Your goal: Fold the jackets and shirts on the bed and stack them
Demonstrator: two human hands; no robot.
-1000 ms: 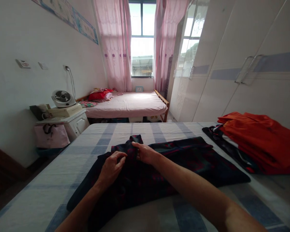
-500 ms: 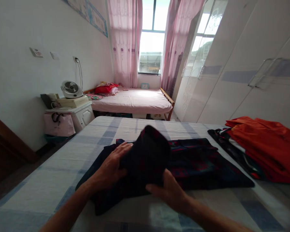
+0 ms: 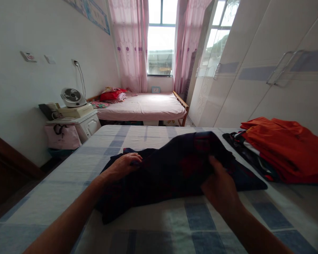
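A dark navy and red plaid garment (image 3: 169,169) lies across the bed in front of me, with one layer raised and folded toward the right. My left hand (image 3: 127,163) is closed on its upper left part, the fingers pinching the cloth. Further right, my right hand (image 3: 220,183) grips the edge of the raised layer; its fingertips are partly lost in the dark fabric and slightly blurred. Under the lifted part, the rest of the garment lies flat and reaches out to the right.
The garment rests on a bed with a blue and white checked sheet (image 3: 201,215). Folded orange clothes (image 3: 288,148) top a pile at the right, close to the white wardrobe (image 3: 257,84). Beyond stand a pink-sheeted bed (image 3: 145,106) and a cabinet (image 3: 90,123) with a fan (image 3: 72,97).
My right hand has moved right and up, drawing the raised layer of the garment across to the right. My left hand stays near the upper left part, its fingers now more curled.
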